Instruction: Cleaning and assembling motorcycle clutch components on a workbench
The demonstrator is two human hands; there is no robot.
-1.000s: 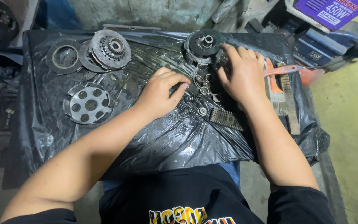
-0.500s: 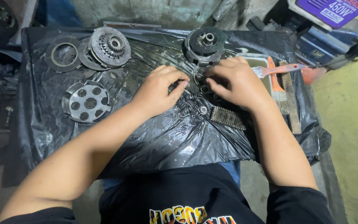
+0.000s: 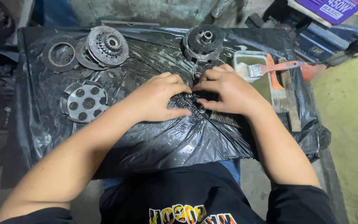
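Observation:
My left hand [image 3: 160,97] and my right hand [image 3: 228,91] meet at the middle of a black plastic sheet [image 3: 158,141], fingertips together over several small metal springs and bolts [image 3: 191,101]. Both hands pinch at these small parts; exactly which piece each one holds is hidden by the fingers. A round clutch hub [image 3: 204,41] stands just beyond my right hand. A wire brush [image 3: 224,119] lies under my right wrist.
At far left lie a toothed clutch drum [image 3: 107,44], a flat ring [image 3: 60,53] and a holed pressure plate [image 3: 83,102]. At right sit a white tray [image 3: 245,58], a paintbrush with orange handle [image 3: 270,68] and another wire brush [image 3: 286,89]. A purple box [image 3: 332,8] is at the back right.
My right hand has slid left and nearer, from beside the tray to meet the left hand. Both hands now close over the small parts in the middle.

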